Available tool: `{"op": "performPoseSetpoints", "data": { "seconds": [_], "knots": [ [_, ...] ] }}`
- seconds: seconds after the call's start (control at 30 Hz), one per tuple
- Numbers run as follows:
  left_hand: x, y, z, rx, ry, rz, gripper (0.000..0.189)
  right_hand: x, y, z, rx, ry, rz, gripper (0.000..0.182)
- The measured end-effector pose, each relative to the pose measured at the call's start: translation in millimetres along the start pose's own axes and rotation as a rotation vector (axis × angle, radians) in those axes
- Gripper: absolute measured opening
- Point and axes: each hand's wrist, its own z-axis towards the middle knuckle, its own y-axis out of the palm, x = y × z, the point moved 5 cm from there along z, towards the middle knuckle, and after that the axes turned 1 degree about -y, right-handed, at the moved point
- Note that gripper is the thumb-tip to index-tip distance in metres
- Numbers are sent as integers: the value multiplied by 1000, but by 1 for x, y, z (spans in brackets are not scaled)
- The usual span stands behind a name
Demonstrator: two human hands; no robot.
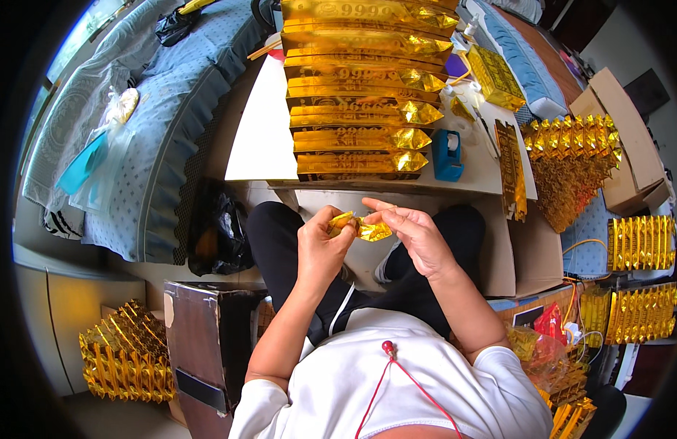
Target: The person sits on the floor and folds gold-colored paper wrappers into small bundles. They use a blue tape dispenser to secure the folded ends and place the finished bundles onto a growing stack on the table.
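Above my lap, my left hand (326, 241) pinches a small folded piece of gold foil paper (375, 231) between thumb and fingers. My right hand (412, 233) is at the other end of the piece, its fingertips against the foil and its index finger stretched out to the left. Whether the right fingers grip the foil or only press it is hard to tell. Beyond both hands, a tall stack of folded gold foil strips (349, 140) with shiny pointed ends stands at the table's near edge.
On the white table (256, 148) are a blue tape dispenser (448, 156) and a flat gold paper stack (511, 170). Gold foil bundles (572, 175) rest at right, others (127, 356) at lower left. A cardboard box (528, 258) stands by my right knee, a black plastic bag (220, 230) by my left.
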Motion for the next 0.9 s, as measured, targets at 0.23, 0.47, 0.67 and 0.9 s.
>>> {"op": "performPoseSetpoints", "data": {
  "seconds": [0.23, 0.47, 0.67, 0.9],
  "knots": [
    [-6, 1, 0, -54, -27, -65, 12, 12, -8, 0, 37, 77, 113, 28],
    [-8, 1, -5, -267, -127, -348, 12, 4, -6, -3, 64, 18, -68, 19],
    [9, -2, -9, -304, -165, -420, 22, -36, 21, -18, 163, -567, -1000, 10],
    [16, 0, -13, -242, -11, -275, 17, -43, 30, -25, 124, -716, -1088, 9]
  ]
}}
